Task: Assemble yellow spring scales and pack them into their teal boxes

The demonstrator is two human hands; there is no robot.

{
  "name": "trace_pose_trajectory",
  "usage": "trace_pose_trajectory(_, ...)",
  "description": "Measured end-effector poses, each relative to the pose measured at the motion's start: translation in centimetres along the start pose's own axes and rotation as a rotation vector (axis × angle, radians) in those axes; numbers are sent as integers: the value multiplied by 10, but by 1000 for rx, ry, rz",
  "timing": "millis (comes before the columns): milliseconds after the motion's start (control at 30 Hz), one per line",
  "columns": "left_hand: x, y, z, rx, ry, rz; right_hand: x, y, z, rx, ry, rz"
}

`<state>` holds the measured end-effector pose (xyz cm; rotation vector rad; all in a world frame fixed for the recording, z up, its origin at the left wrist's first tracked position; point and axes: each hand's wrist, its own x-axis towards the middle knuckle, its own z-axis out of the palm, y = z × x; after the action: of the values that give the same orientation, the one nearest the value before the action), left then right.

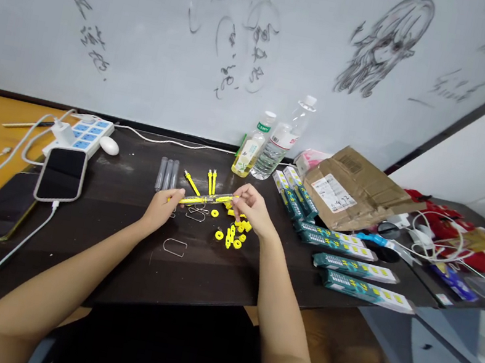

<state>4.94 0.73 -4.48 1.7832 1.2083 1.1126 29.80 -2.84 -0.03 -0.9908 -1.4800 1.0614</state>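
My left hand (163, 208) is closed on the left end of a slim yellow-and-clear tube (206, 199), held nearly level just above the table. At its other end, my right hand (250, 208) pinches it by a yellow part. Behind it lie several yellow rods with pale tips (192, 183), beside several clear empty tubes (168, 174). Below my right hand are scattered yellow rings and small yellow parts (231, 236), partly hidden by the hand, with small springs among them. Bent metal wires (175, 248) lie under and in front of my left hand.
Several green-and-white boxes (368, 291) lie to the right, before a brown cardboard package (354, 185). Two bottles (277, 147) stand by the whiteboard (155, 35). On the left are a charging phone (61, 174), a power strip (86, 135), a white mouse (109, 146) and loose cables.
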Motion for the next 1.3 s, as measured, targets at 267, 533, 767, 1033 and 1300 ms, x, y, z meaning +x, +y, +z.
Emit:
trace_pose_trajectory(267,3,-8,1,-10,-6,-21,3,2,-4,-24,37,48)
trace_pose_trajectory(533,9,-16,-1,-60,17,-74,3,16,-35,-797,313,193)
trace_pose_trajectory(767,10,-18,-1,-86,12,-92,-2,29,-34,-1193,0,411)
trace_pose_trajectory(1033,9,-16,-1,-70,9,-64,2,29,-36,-906,199,278)
trace_pose_trajectory(1300,10,-19,-1,-52,12,-71,8,12,-19,-59,162,45)
